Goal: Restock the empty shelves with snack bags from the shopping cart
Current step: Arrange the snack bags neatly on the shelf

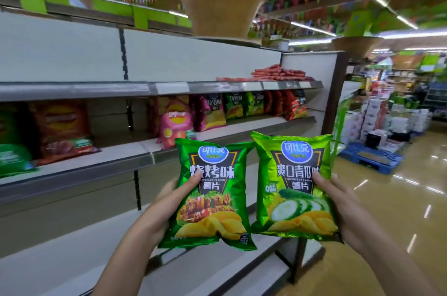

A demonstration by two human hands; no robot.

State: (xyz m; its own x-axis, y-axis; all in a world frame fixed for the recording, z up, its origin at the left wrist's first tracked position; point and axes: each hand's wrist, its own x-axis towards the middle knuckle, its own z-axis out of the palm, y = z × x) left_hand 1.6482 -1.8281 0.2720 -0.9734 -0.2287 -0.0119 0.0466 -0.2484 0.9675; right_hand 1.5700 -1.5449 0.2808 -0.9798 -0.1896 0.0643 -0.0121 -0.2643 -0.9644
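Before the white metal shelves (pixel 135 157), a bag in each hand.
My left hand (pixel 154 213) grips the dark green barbecue chip bag (pixel 212 194), thumb in front; my right hand (pixel 343 206) grips the light green cucumber chip bag (pixel 295 186) likewise.

Two bare forearms, rising from the bottom edge of the frame — no sleeves, no watch, no bracelet. Left hand (pixel 157 213) at lower centre, right hand (pixel 348 211) at lower right. Short, plain nails on the thumbs — no polish, no rings. Nothing worn anywhere in view.
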